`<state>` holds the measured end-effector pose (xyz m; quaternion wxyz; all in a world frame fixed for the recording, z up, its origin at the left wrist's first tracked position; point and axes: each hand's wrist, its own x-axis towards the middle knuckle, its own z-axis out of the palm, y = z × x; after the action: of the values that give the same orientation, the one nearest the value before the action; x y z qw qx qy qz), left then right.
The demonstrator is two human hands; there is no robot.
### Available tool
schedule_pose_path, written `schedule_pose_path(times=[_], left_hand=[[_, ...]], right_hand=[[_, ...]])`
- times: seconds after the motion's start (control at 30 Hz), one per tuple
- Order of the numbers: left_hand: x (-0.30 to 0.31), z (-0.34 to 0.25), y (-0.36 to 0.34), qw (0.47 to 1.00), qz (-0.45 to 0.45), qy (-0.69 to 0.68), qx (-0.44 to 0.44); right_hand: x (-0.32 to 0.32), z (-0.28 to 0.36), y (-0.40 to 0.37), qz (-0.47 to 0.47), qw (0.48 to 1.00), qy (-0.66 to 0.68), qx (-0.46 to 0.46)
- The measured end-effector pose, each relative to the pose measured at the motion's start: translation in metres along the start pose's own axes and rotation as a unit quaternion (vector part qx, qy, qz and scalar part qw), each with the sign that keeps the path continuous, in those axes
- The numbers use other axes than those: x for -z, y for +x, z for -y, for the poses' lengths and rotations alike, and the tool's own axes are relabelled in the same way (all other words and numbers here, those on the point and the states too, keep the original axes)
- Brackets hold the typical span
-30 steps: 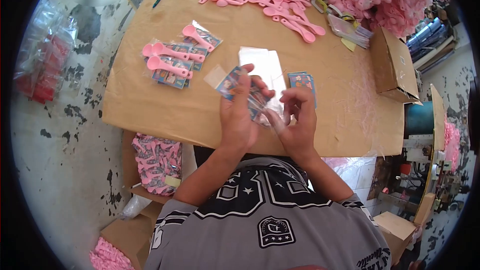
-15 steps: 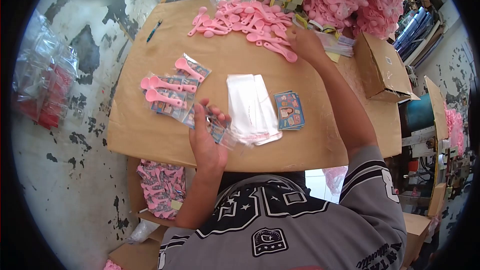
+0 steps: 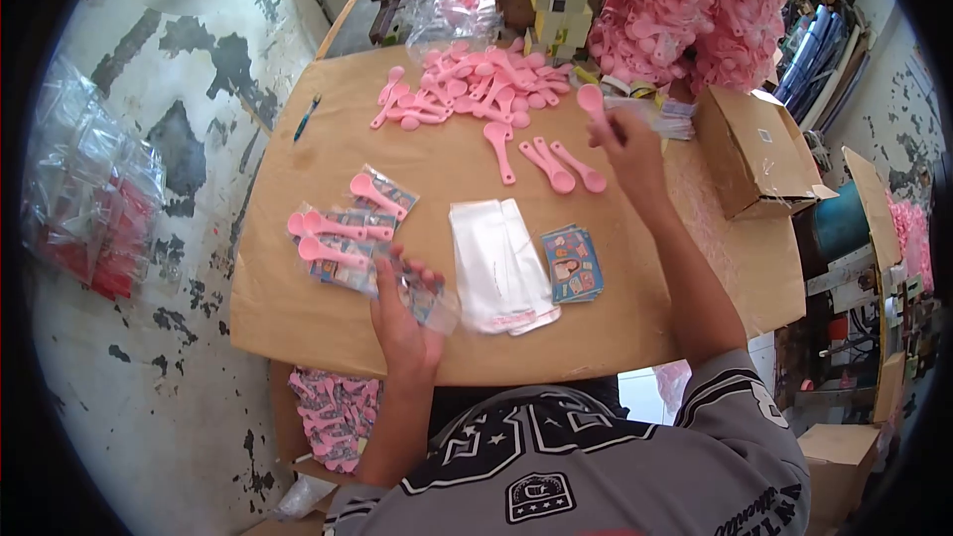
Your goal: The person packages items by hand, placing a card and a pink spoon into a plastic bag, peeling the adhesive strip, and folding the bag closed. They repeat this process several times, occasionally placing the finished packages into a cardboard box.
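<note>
Between the thumb and fingers of my right hand (image 3: 630, 144) is a pink spoon (image 3: 593, 104), its bowl pointing up and away. My left hand (image 3: 405, 313) is curled around a clear plastic bag (image 3: 437, 310) with a printed card inside. Just beyond it, several pink spoons (image 3: 333, 228) lie on bagged cards. A stack of clear bags (image 3: 491, 263) sits in the middle of the table, with printed cards (image 3: 573, 266) to its right. Loose pink spoons (image 3: 546, 164) lie nearer than the large spoon pile (image 3: 467, 84) at the back.
A cardboard box (image 3: 749, 154) stands at the right edge, with bulging bags of pink spoons (image 3: 700, 15) behind. Yellow boxes (image 3: 559, 15) are at the back. A pen (image 3: 307, 119) lies at the left. Packed spoons (image 3: 336, 417) fill a box below the table.
My right hand has come away from the pile, lifting a pink spoon. Several spoons now lie apart from the pile, nearer to me. My left hand keeps the bag.
</note>
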<state>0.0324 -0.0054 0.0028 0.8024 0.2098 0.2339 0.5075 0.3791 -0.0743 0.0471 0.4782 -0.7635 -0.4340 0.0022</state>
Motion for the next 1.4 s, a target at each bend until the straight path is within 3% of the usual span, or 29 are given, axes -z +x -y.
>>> schedule_pose_path(times=[0.13, 0.23, 0.33, 0.43, 0.53, 0.63, 0.77, 0.87, 0.97, 1.07, 1.17, 1.27, 1.4], left_hand=[[-0.031, -0.003, 0.026, 0.996, 0.008, -0.017, -0.091], [-0.048, -0.001, 0.039, 0.993, 0.025, -0.026, -0.108], [-0.059, 0.005, 0.040, 0.994, 0.017, -0.039, -0.101], [-0.062, 0.014, 0.039, 0.991, 0.070, -0.070, -0.090], [-0.069, 0.021, 0.030, 0.991, 0.108, -0.052, -0.056], [-0.069, 0.032, 0.023, 0.987, 0.159, -0.030, -0.015], [-0.071, 0.039, 0.018, 0.990, 0.140, -0.008, 0.006], [-0.071, 0.039, 0.013, 0.990, 0.130, -0.030, 0.051], [-0.073, 0.047, 0.007, 0.987, 0.145, -0.029, 0.067], [-0.073, 0.051, 0.008, 0.986, 0.154, -0.026, 0.053], [-0.076, 0.046, 0.009, 0.991, 0.130, 0.009, -0.002], [-0.079, 0.043, 0.006, 0.989, 0.135, 0.053, 0.003], [-0.071, 0.048, 0.004, 0.983, 0.172, 0.015, 0.056]], right_hand=[[0.020, 0.032, -0.046, 0.153, 0.979, 0.137, -0.019], [0.022, 0.055, -0.091, 0.271, 0.921, 0.230, -0.160], [0.016, 0.068, -0.128, 0.354, 0.877, 0.277, -0.170], [0.011, 0.092, -0.149, 0.326, 0.893, 0.246, -0.188], [0.014, 0.107, -0.143, 0.376, 0.867, 0.246, -0.218], [0.006, 0.096, -0.144, 0.351, 0.875, 0.289, -0.165], [0.001, 0.091, -0.156, 0.258, 0.837, 0.445, -0.188], [0.014, 0.093, -0.155, 0.273, 0.838, 0.399, -0.252], [0.007, 0.089, -0.165, 0.251, 0.858, 0.369, -0.255], [-0.003, 0.088, -0.173, 0.178, 0.854, 0.424, -0.246], [0.000, 0.082, -0.180, 0.156, 0.877, 0.389, -0.234], [0.000, 0.084, -0.181, 0.171, 0.865, 0.428, -0.196], [0.005, 0.085, -0.179, 0.220, 0.844, 0.452, -0.187]])
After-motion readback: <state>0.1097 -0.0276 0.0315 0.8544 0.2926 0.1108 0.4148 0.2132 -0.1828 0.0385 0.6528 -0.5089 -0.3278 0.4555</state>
